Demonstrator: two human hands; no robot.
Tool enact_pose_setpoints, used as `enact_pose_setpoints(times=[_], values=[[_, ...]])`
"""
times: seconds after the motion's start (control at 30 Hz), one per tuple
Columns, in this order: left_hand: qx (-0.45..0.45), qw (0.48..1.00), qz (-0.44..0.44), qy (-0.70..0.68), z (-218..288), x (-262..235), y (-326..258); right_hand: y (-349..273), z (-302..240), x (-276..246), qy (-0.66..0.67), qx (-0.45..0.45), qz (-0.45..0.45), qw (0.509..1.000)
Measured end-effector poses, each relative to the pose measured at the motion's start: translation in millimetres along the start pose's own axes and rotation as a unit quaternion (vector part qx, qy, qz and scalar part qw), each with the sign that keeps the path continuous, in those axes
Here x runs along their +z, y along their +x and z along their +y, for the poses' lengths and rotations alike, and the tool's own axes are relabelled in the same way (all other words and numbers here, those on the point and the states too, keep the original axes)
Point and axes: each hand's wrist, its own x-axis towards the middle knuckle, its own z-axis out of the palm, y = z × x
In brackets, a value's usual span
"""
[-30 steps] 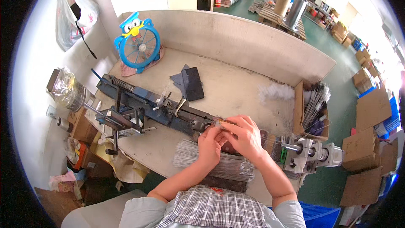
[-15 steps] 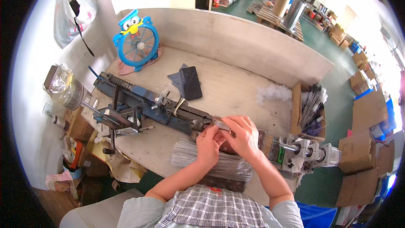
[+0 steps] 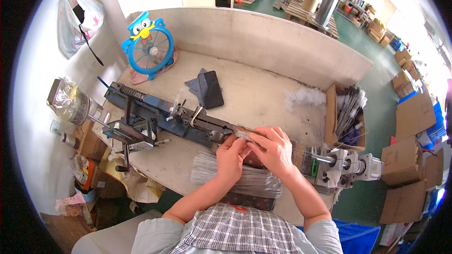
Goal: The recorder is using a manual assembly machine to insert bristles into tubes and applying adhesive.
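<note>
- Pinching a pale piece between them, left hand and right hand meet by the right end of the rail, above the tabletop.
- It looks light, thin and perhaps slippery, likely easily bent; a gentle hold along its edges should suit.
- More of it shows than a second ago.

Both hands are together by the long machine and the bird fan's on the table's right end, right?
No: the head view shows the bird fan at the left end of the table. The left hand and right hand are together by the long machine.
</note>
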Motion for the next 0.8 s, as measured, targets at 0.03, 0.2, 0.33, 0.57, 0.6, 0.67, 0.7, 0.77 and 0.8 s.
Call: enact_pose_setpoints(times=[0.03, 0.2, 0.33, 0.57, 0.6, 0.67, 0.7, 0.77, 0.8], values=[[-0.003, 1.0, -0.001, -0.007, 0.4, 0.0, 0.5, -0.4, 0.6, 0.4, 0.002, 0.002, -0.003, 1.0], [-0.005, 1.0, 0.007, -0.013, -0.9, -2.7, -0.7, 1.4, -2.3, 2.3, 0.006, 0.002, 0.008, 1.0], [-0.001, 1.0, 0.001, -0.004, 0.5, -0.1, -1.8, 4.3, -7.2, 7.2, 0.007, 0.002, 0.017, 1.0], [-0.001, 1.0, 0.008, -0.004, -1.0, 2.6, 0.3, 1.7, -4.2, 10.7, 0.004, -0.002, 0.032, 0.999], [-0.002, 1.0, 0.008, -0.005, -0.5, 3.5, 0.1, 1.5, -3.7, 10.1, 0.002, -0.005, 0.029, 1.0], [-0.002, 1.0, 0.016, -0.009, 0.9, 5.1, 0.0, 1.6, -2.9, 8.9, -0.001, -0.007, 0.024, 1.0], [-0.003, 1.0, 0.015, -0.01, -0.1, 3.6, 0.6, 2.2, -3.0, 7.8, -0.003, -0.006, 0.018, 1.0], [-0.002, 1.0, 0.005, 0.006, -1.9, -0.9, 2.7, 4.0, -5.3, 3.7, -0.004, -0.005, 0.012, 1.0], [-0.001, 1.0, 0.005, 0.005, -0.7, -1.6, 3.1, 5.8, -8.1, -0.8, -0.001, -0.002, 0.014, 1.0]])
